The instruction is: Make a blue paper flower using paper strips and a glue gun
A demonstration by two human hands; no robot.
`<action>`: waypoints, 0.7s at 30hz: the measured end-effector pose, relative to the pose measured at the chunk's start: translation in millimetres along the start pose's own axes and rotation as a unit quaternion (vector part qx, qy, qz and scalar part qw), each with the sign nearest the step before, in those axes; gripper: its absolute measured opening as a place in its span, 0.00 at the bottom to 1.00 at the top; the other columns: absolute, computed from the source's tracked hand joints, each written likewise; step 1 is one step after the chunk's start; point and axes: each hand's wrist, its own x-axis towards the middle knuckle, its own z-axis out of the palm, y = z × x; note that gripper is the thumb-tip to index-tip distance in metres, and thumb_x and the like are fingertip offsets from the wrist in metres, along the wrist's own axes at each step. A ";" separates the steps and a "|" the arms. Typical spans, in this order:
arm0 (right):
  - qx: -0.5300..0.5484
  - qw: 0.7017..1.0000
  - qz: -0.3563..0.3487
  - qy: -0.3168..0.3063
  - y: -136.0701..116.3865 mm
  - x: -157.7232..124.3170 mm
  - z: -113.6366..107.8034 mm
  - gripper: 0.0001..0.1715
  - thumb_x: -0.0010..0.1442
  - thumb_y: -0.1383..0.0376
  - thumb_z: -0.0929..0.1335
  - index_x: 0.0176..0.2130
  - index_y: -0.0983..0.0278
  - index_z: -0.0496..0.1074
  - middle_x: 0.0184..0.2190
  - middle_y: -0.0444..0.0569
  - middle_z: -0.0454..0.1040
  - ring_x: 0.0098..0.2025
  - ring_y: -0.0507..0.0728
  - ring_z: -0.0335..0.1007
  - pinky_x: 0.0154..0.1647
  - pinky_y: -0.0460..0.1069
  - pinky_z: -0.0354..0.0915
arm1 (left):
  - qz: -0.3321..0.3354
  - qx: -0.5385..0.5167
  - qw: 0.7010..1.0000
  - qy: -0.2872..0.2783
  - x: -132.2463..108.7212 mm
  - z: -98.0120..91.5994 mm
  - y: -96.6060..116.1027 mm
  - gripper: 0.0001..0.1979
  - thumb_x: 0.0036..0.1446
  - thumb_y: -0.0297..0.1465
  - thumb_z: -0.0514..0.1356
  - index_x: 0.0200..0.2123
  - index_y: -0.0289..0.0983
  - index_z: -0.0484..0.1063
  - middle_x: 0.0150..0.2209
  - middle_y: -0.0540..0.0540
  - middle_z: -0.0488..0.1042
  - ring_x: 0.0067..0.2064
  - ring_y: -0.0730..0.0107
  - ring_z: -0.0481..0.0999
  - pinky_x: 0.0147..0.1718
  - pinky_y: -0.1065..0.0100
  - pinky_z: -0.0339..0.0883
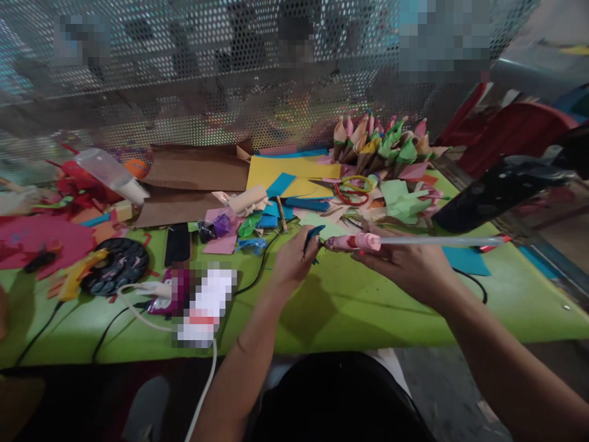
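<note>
My right hand (409, 264) is wrapped around a pink glue gun (354, 241), its nozzle pointing left. A long clear glue stick (442, 241) sticks out of the back of the gun. Just left of the nozzle, my left hand (297, 258) pinches a small dark blue piece (315, 232) that looks like folded paper or foam. The nozzle is very near that piece; whether they touch, I cannot tell. Both hands are raised above the green tabletop (363, 313). Beyond them lie scissors (354, 191) with red and yellow handles among paper scraps.
Paper cones (372, 147) stand at the back right, near a dark bottle (483, 196). Brown cardboard (197, 169) and yellow sheets (285, 175) lie along the perforated metal screen (207, 80). At left are a yellow glue gun (83, 274), a black round tray (115, 267) and a power strip (170, 291) with cords.
</note>
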 end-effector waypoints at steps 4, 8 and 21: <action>-0.004 1.000 -0.008 -0.018 1.2 -1.4 -1.0 0.21 0.65 0.48 0.66 0.31 0.58 0.78 0.35 0.55 0.79 0.35 0.64 0.74 0.34 0.55 0.62 | 0.004 0.002 1.000 0.006 -1.2 -0.2 0.4 0.16 0.71 0.39 0.48 0.49 0.39 0.72 0.36 0.46 0.79 0.36 0.66 0.77 0.35 0.68 0.69; 0.004 1.000 -0.001 -0.025 1.2 0.5 -4.1 0.22 0.65 0.47 0.66 0.31 0.58 0.77 0.31 0.54 0.78 0.32 0.63 0.72 0.31 0.54 0.61 | 0.001 0.012 1.000 -0.001 -0.9 -0.2 1.0 0.17 0.71 0.39 0.48 0.50 0.39 0.71 0.36 0.46 0.79 0.36 0.66 0.78 0.35 0.68 0.69; -0.007 1.000 -0.002 0.004 2.8 -3.3 0.9 0.19 0.64 0.49 0.67 0.32 0.59 0.76 0.32 0.53 0.77 0.32 0.62 0.72 0.31 0.54 0.61 | 0.006 -0.002 1.000 -0.002 -1.3 0.1 0.3 0.17 0.71 0.40 0.47 0.50 0.38 0.71 0.37 0.45 0.79 0.36 0.66 0.77 0.36 0.68 0.69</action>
